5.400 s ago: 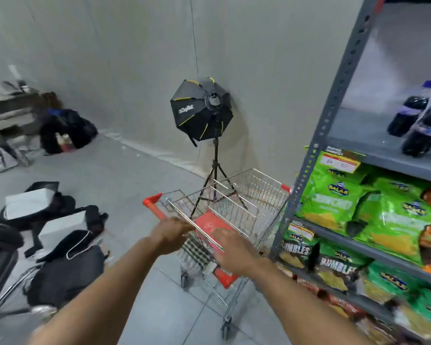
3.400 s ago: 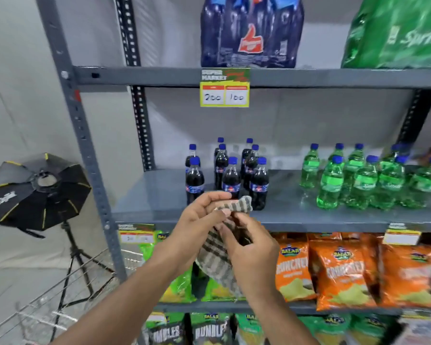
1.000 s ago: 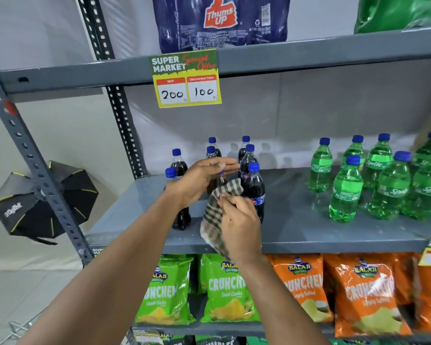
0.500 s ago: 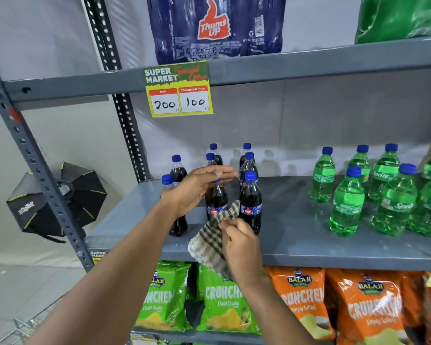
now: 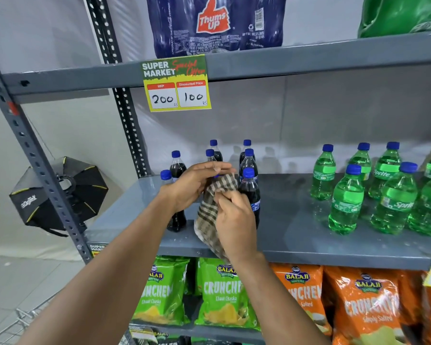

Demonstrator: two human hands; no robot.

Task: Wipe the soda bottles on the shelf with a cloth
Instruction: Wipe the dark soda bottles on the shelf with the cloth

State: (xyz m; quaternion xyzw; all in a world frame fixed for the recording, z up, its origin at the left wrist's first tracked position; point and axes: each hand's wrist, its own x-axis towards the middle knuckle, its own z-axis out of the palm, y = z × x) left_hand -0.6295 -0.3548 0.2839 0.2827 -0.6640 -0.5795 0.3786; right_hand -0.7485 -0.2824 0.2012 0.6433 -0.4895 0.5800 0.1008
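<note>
Several small dark cola bottles [image 5: 249, 192] with blue caps stand in a cluster on the grey middle shelf [image 5: 296, 235]. My left hand [image 5: 194, 188] grips the top of one front cola bottle, which is mostly hidden behind the cloth. My right hand [image 5: 234, 220] presses a brown checked cloth [image 5: 209, 212] against that bottle's side. Part of the cloth hangs down past the shelf's front edge. Several green Sprite bottles [image 5: 346, 202] stand further right on the same shelf.
A price tag [image 5: 176, 83] hangs from the upper shelf, under a blue Thums Up pack [image 5: 214, 21]. Green and orange crisp bags [image 5: 222, 292] fill the shelf below. A black softbox light [image 5: 57, 195] stands left of the grey shelf upright [image 5: 35, 155].
In the oldest frame both hands held a trolley; since then they took up the cloth at the shelf. In the last second my left hand closed on a front cola bottle and the cloth rose against it.
</note>
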